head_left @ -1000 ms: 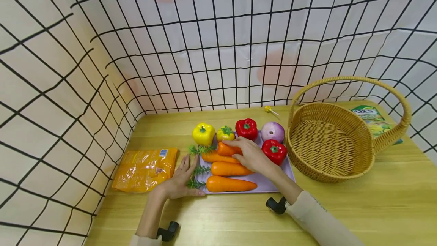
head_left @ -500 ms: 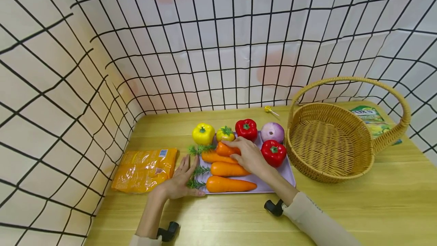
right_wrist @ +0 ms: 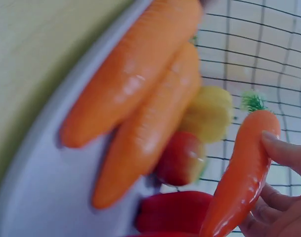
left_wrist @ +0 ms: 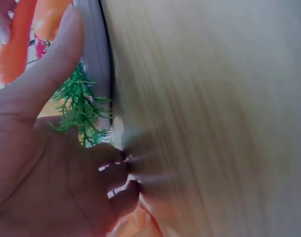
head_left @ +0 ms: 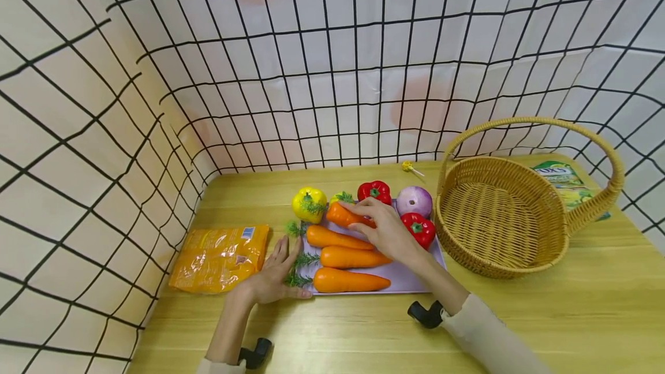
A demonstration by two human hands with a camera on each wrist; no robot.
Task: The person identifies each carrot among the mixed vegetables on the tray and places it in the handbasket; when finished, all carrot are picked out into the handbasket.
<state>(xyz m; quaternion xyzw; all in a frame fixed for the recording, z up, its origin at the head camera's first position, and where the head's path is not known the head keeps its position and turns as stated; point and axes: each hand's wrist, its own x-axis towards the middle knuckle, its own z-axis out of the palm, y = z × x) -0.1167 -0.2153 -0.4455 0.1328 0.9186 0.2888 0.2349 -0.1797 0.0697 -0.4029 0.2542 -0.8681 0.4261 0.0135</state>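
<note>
My right hand point(head_left: 388, 234) grips a carrot point(head_left: 344, 216), raised above the purple tray point(head_left: 407, 281). In the right wrist view, thumb and fingers pinch this carrot point(right_wrist: 249, 165) from both sides, its green top at the far end. Below it on the tray lie an upper carrot point(head_left: 332, 238), a middle carrot point(head_left: 353, 257) and a front carrot point(head_left: 350, 280). My left hand point(head_left: 272, 276) rests spread at the tray's left edge, beside the leafy carrot tops point(left_wrist: 78, 98), and holds nothing. A yellow bell pepper point(head_left: 309, 204) sits behind the held carrot's leaves.
Behind on the tray are a red pepper point(head_left: 375, 191), an onion point(head_left: 414, 201) and another red pepper point(head_left: 419, 228). A wicker basket point(head_left: 501, 264) with a tall handle stands right. An orange packet point(head_left: 220, 258) lies left, a lollipop point(head_left: 408, 166) at the back, a green packet point(head_left: 563, 178) behind the basket.
My right hand has lifted the carrot up and slightly back. The carrot beneath it shows more fully, and the held one's leaves now overlap the yellow pepper. My left hand stays in place.
</note>
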